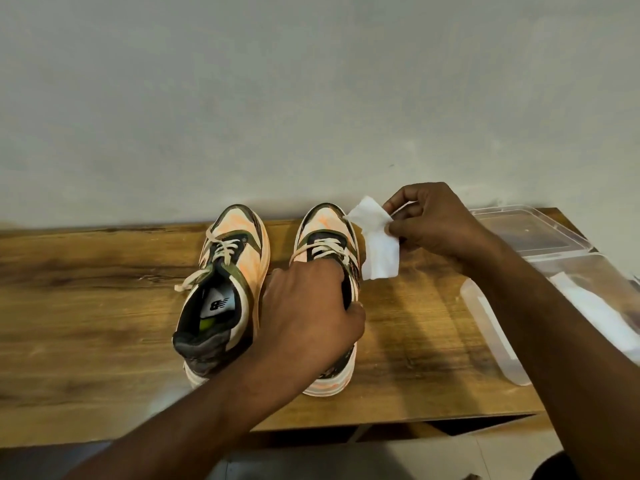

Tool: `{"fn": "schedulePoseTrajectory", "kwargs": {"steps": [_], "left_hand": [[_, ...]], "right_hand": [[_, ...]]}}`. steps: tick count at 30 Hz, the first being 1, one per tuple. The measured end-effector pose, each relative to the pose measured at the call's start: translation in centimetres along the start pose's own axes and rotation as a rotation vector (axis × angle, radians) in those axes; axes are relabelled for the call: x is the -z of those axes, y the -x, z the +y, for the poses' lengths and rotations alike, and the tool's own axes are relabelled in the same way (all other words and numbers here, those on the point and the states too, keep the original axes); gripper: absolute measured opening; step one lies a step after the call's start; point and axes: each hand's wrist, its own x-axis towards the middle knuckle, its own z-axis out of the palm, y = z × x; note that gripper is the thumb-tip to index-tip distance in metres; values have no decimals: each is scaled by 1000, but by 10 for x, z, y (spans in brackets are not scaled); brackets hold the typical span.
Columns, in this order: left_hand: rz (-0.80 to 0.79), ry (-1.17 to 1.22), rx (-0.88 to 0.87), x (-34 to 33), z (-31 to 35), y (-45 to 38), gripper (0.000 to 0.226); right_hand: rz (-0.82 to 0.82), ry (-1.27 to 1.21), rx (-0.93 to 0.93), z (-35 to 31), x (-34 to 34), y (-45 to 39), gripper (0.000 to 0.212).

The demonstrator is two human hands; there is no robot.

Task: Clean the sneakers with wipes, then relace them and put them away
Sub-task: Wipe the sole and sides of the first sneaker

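fingers (398,230) of right hand (436,223) pinch wipe (379,244); left hand (308,306) grips sneaker (332,368).

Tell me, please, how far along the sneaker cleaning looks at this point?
Early. Done: a wipe is out, pinched in the right hand. In hand: the left hand grips the right sneaker at its collar. Left: wiping, relacing and putting away; both it and the left sneaker stand on the table, laces loose.

Right sneaker's (327,237) opening under left hand (308,306); clear box (554,271) partly beyond right edge.
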Motion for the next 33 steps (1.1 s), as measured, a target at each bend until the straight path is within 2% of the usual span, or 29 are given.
{"fn": "schedulePoseTrajectory", "kwargs": {"steps": [4, 7, 9, 16, 21, 29, 33], "left_hand": [[-60, 303, 46, -2, -10, -5, 17], [-169, 616, 102, 0, -22, -12, 20], [-182, 734, 142, 6, -29, -18, 25], [-146, 823, 211, 23, -49, -36, 26], [-194, 902, 238, 27, -59, -43, 24], [-211, 971, 249, 26, -62, -45, 25], [-124, 987, 230, 19, -63, -45, 28]], "right_hand": [[51, -22, 77, 2, 5, -2, 30], [133, -43, 130, 4, 6, -5, 32], [192, -55, 162, 5, 7, -6, 35], [267, -83, 217, 5, 4, -3, 41], [275, -28, 244, 1, -2, 3, 34], [173, -122, 306, 4, -26, 36, 37], [109, -209, 344, -5, -33, 42, 16]]}}
